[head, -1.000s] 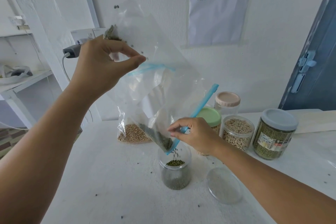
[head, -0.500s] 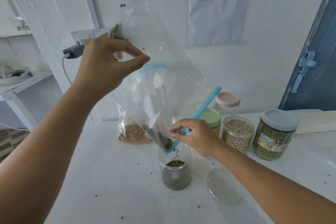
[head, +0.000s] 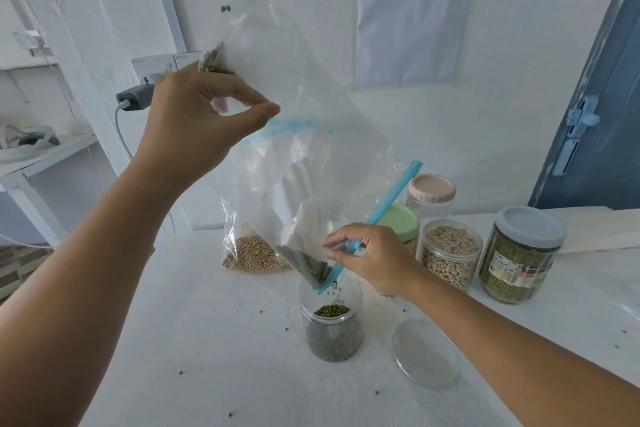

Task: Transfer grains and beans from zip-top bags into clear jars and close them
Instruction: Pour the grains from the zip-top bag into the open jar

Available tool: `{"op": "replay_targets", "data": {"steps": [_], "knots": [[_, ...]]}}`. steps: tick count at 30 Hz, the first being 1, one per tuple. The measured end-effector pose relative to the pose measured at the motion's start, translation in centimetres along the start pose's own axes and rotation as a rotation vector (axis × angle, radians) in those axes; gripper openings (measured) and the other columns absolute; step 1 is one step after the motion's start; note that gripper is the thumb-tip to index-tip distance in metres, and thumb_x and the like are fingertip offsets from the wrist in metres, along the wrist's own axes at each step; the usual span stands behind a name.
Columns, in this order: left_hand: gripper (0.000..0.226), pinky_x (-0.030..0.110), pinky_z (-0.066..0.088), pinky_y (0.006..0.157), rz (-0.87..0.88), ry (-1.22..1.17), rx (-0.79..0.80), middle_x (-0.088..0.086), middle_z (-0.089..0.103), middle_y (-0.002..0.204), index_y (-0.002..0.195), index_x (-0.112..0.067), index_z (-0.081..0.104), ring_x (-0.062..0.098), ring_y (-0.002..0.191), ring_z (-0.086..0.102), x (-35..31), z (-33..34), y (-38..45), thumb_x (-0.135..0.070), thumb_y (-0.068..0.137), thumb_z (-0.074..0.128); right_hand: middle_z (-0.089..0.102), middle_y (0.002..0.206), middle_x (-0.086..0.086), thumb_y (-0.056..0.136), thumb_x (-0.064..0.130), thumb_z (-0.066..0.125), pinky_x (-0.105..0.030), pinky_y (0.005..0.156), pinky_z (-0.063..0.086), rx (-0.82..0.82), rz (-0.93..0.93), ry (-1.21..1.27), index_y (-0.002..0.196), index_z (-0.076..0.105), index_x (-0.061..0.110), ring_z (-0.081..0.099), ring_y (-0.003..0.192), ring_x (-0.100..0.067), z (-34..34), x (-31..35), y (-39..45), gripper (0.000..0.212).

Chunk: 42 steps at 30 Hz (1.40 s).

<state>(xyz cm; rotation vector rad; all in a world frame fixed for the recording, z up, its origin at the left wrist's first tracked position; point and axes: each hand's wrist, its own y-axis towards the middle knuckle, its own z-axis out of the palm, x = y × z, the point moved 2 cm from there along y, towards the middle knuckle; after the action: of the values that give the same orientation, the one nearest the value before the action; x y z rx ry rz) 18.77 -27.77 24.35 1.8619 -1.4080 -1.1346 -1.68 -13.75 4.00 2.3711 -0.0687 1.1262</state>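
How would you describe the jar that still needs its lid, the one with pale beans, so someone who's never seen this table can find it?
Start at the blue door and drop to the row of jars on the white table along the wall. Beside the grey-lidded jar of green beans stands the pale bean jar. It is the only one in that row without a lid.

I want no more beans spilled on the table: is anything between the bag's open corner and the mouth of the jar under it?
Nothing visible. The bag has its blue zip corner right above the open jar, and green beans fall straight in. The clear lid lies on the table beside the jar, not over it.
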Motion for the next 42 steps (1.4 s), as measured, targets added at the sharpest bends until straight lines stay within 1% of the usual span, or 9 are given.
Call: {"op": "replay_targets", "data": {"steps": [6,13,18,24,28,31,36,39,42], "knots": [[0.007,0.017,0.043,0.073,0.009,-0.009,-0.013,-0.032,0.069,0.084,0.088,-0.037,0.077,0.001,0.075,0.053,0.2,-0.6,0.3,-0.043,0.088,0.082,0.077,0.101,0.016,0.09,0.015,0.081,-0.015,0.094,0.053,0.018,0.04,0.057,0.108,0.077,0.03,0.071,0.103,0.0,-0.1,-0.3,-0.2,0.024],[0.01,0.014,0.042,0.071,0.009,0.011,-0.019,-0.019,0.069,0.085,0.091,-0.033,0.078,0.001,0.075,0.052,-0.1,-0.2,0.3,-0.041,0.088,0.083,0.078,0.1,0.015,0.09,0.014,0.08,-0.014,0.092,0.054,0.019,0.021,0.04,0.108,0.078,0.028,0.071,0.101,0.001,0.0,-0.1,-0.2,0.023],[0.008,0.016,0.043,0.071,0.002,-0.011,-0.018,-0.034,0.067,0.082,0.089,-0.039,0.077,0.002,0.075,0.053,0.1,-0.4,0.5,-0.044,0.088,0.083,0.076,0.101,0.019,0.09,0.013,0.08,-0.012,0.092,0.052,-0.005,0.03,0.056,0.107,0.078,0.027,0.07,0.103,0.002,-0.3,-0.1,-0.1,0.022],[0.009,0.015,0.043,0.071,0.007,0.001,-0.016,-0.036,0.066,0.081,0.09,-0.039,0.077,0.002,0.076,0.053,0.0,-0.1,0.4,-0.045,0.088,0.082,0.077,0.102,0.015,0.09,0.011,0.079,-0.017,0.092,0.056,0.013,0.012,0.038,0.109,0.078,0.024,0.071,0.101,0.001,0.0,0.0,0.0,0.023],[0.009,0.017,0.043,0.071,0.013,-0.004,-0.019,-0.025,0.067,0.082,0.09,-0.038,0.076,0.003,0.076,0.053,-0.3,-0.3,0.6,-0.045,0.088,0.082,0.077,0.098,0.019,0.09,0.014,0.081,-0.011,0.091,0.051,-0.005,0.041,0.076,0.108,0.078,0.027,0.07,0.102,0.002,-0.1,-0.1,0.0,0.023],[0.011,0.018,0.043,0.071,0.013,-0.002,-0.021,-0.018,0.068,0.086,0.091,-0.036,0.077,0.004,0.076,0.052,-0.6,-0.4,0.9,-0.046,0.088,0.082,0.078,0.098,0.016,0.089,0.016,0.081,-0.012,0.092,0.051,0.01,0.048,0.085,0.107,0.078,0.029,0.07,0.103,0.0,-0.2,-0.2,0.0,0.022],[0.011,0.025,0.044,0.07,-0.019,-0.005,-0.009,-0.015,0.069,0.088,0.09,-0.037,0.078,0.002,0.076,0.053,-0.7,-0.1,0.9,-0.046,0.087,0.082,0.078,0.097,0.014,0.089,0.016,0.081,-0.016,0.092,0.054,0.008,0.046,0.081,0.106,0.078,0.03,0.071,0.101,-0.002,-0.1,-0.2,-0.2,0.022],[0.011,0.02,0.043,0.07,-0.023,-0.006,0.003,-0.016,0.069,0.089,0.091,-0.036,0.078,0.001,0.076,0.053,-0.8,0.0,0.9,-0.046,0.088,0.082,0.077,0.096,0.014,0.09,0.016,0.081,-0.016,0.09,0.055,0.008,0.057,0.085,0.104,0.076,0.034,0.071,0.1,-0.001,-0.2,-0.3,-0.3,0.024],[0.011,0.017,0.042,0.07,-0.029,-0.002,0.01,-0.007,0.071,0.09,0.09,-0.036,0.078,0.002,0.077,0.053,-1.0,0.1,0.8,-0.046,0.087,0.082,0.077,0.096,0.015,0.089,0.017,0.081,-0.016,0.09,0.055,0.02,0.054,0.077,0.104,0.076,0.036,0.071,0.1,-0.001,-0.1,-0.3,-0.4,0.024]]}}
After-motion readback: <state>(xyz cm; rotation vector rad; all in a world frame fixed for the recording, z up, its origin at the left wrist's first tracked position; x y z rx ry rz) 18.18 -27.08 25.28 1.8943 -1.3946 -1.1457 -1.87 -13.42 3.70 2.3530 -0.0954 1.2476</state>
